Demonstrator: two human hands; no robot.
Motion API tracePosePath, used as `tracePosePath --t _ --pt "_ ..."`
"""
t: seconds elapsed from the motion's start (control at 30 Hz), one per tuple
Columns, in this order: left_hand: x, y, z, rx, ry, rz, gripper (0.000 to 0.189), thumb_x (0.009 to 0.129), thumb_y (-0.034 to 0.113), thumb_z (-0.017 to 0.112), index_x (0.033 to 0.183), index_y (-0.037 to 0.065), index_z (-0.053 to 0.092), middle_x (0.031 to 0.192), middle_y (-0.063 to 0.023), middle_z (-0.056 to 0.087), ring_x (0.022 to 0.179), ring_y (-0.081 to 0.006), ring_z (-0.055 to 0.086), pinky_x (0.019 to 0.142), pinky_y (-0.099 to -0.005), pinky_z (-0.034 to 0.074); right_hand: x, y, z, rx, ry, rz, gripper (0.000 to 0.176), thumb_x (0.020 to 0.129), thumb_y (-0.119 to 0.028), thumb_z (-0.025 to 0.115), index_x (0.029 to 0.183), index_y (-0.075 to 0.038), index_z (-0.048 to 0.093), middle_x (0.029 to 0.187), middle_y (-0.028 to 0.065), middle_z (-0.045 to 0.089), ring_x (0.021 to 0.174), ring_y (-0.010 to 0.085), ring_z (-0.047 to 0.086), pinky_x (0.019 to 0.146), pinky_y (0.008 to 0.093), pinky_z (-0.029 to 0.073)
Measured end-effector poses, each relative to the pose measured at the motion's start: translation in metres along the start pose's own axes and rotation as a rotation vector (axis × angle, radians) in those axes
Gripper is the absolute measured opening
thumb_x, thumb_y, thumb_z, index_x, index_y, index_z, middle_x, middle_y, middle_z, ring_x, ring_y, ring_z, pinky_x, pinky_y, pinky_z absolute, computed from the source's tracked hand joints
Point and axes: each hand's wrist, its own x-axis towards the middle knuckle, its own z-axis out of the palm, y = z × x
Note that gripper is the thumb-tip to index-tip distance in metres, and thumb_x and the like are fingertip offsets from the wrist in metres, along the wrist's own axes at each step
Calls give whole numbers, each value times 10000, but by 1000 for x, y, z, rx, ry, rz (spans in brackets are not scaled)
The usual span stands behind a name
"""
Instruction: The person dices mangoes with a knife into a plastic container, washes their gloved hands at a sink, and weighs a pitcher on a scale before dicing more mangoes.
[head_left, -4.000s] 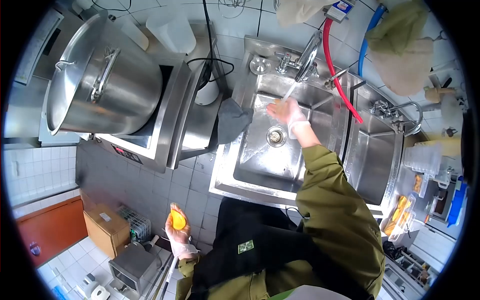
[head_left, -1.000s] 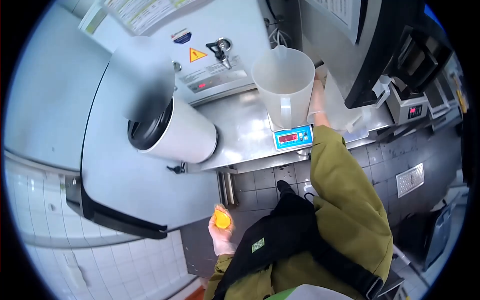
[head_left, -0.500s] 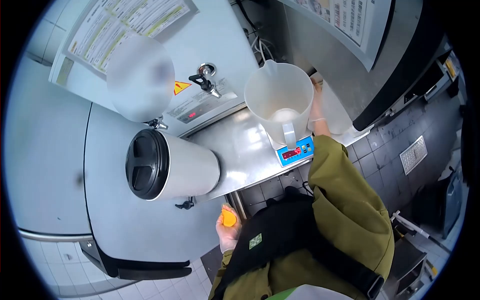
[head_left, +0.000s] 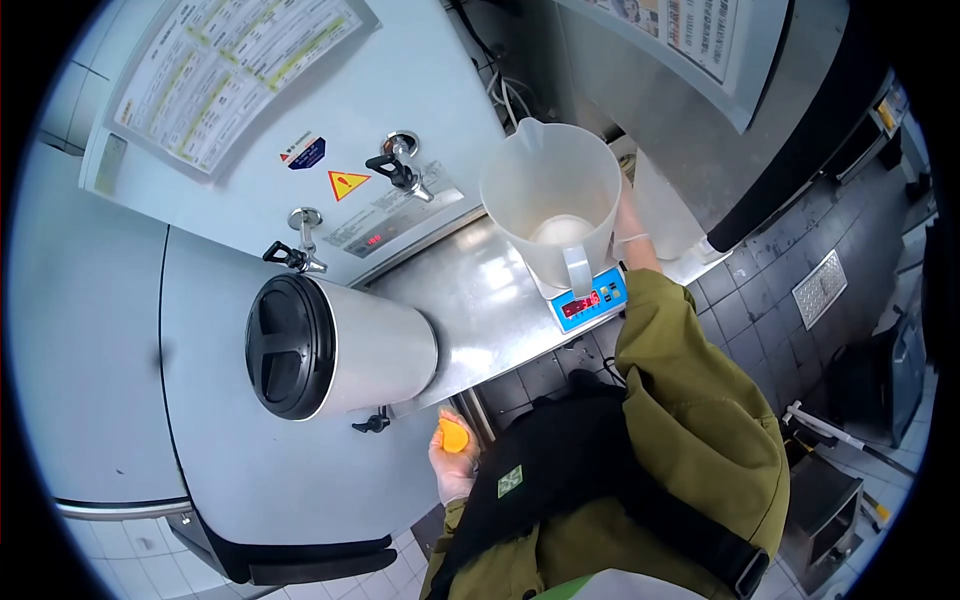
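My left hand [head_left: 455, 458], in a clear glove, is closed around a small orange object [head_left: 453, 435] low in front of the steel counter. My right hand [head_left: 628, 215] reaches forward beside the right wall of a large translucent pitcher [head_left: 515, 190]; its fingers are mostly hidden behind the pitcher. The pitcher stands on a blue-fronted scale [head_left: 590, 300] with a lit red display, its handle toward me. Something white shows at the pitcher's bottom.
A white container with a black lid [head_left: 385, 350] stands on the steel counter [head_left: 480, 300]. Behind it is a white dispenser [head_left: 240, 215] with two black-handled taps. A steel machine [head_left: 660, 130] is at the right; tiled floor lies below.
A round translucent shape that covered part of the dispenser has left the view, exposing a tap and a label. My right hand has shifted slightly toward me.
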Motion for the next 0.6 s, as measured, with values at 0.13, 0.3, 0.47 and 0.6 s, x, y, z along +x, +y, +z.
tracePosePath --t 0.13,0.3,0.47,0.6 --pt "1 -3 -4 41 14 44 328 858 142 361 1089 10 553 1040 -90 621 919 -201 607 815 -360 482 -19 -31 -2 651 10 229 479 869 -402 497 1174 -34 518 1069 87 574 941 165 553 778 279 463" --pt "-1 -10 1 -34 55 61 323 861 133 371 1105 1 538 1051 -92 616 924 -209 605 820 -359 486 -22 -16 -3 581 44 208 521 886 -427 451 1240 -44 463 1171 100 522 1066 182 492 898 301 399" --pt "-4 -14 3 13 43 51 326 876 149 352 1110 17 537 1051 -77 617 927 -196 605 808 -350 489 -48 -48 -6 548 56 295 561 907 -439 366 1289 -28 398 1271 110 450 1166 198 415 979 307 320" --pt "-3 -15 1 65 39 59 329 884 162 341 1109 33 542 1053 -62 616 934 -178 602 805 -342 485 -72 -60 -14 552 -42 306 611 916 -462 306 1343 -25 310 1365 118 349 1248 204 325 1034 339 240"
